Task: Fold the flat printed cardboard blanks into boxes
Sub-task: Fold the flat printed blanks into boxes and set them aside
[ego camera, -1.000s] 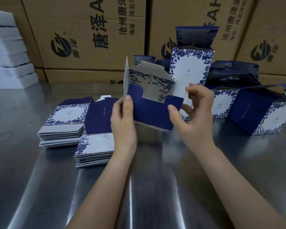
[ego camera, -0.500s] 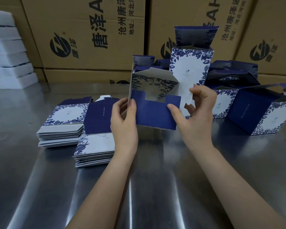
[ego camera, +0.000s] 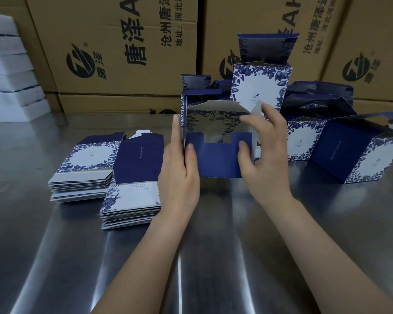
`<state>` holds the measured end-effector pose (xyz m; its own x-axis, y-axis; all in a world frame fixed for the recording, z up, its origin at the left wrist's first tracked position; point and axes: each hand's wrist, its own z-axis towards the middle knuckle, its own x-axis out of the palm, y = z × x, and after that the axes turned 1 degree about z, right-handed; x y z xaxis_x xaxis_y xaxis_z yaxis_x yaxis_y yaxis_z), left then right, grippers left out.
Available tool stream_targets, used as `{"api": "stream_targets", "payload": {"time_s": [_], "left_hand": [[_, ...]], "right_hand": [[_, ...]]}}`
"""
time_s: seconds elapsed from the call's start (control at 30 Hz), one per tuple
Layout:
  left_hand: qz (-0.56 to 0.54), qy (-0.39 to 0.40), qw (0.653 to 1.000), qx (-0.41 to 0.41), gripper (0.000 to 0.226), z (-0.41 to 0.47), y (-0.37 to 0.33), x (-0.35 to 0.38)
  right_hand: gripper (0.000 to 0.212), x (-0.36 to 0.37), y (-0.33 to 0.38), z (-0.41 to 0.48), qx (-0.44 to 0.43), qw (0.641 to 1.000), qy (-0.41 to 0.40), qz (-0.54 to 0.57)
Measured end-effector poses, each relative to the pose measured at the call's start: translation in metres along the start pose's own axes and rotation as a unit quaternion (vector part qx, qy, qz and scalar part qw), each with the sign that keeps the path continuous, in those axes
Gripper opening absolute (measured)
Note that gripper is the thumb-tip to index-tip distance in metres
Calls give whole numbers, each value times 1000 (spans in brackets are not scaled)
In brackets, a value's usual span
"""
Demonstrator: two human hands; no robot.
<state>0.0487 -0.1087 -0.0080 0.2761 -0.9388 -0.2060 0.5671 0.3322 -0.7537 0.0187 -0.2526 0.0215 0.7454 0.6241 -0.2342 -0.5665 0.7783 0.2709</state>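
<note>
I hold a half-formed blue and white box (ego camera: 218,158) upright above the steel table, its open end toward me. My left hand (ego camera: 179,168) grips the box's left wall, thumb on the navy front flap and index finger straight up along the edge. My right hand (ego camera: 264,155) grips the right side, thumb on the navy flap and fingers over the white side flap. Two stacks of flat printed blanks (ego camera: 132,177) lie to the left of my hands, with the other stack (ego camera: 86,168) farther left.
Several folded boxes stand behind and to the right, one tall (ego camera: 261,87) and one navy box (ego camera: 359,155) on its side. Brown shipping cartons (ego camera: 114,48) wall the back. White foam slabs (ego camera: 7,71) are stacked at far left. The steel table (ego camera: 213,257) reaches toward me.
The box has turned square to me and come lower. My right fingers have moved from behind the box onto its right side flap, pushing it inward.
</note>
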Motion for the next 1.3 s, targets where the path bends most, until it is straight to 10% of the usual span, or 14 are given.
{"api": "stream_targets", "payload": {"time_s": [0.77,1.3], "left_hand": [[67,144,982,102,57,-2,3,-3],[97,72,991,61,51,-5,2,2]], "right_hand": [[46,-5,8,4,57,994,17,-93],[57,-8,4,4,57,998,9,7]]}}
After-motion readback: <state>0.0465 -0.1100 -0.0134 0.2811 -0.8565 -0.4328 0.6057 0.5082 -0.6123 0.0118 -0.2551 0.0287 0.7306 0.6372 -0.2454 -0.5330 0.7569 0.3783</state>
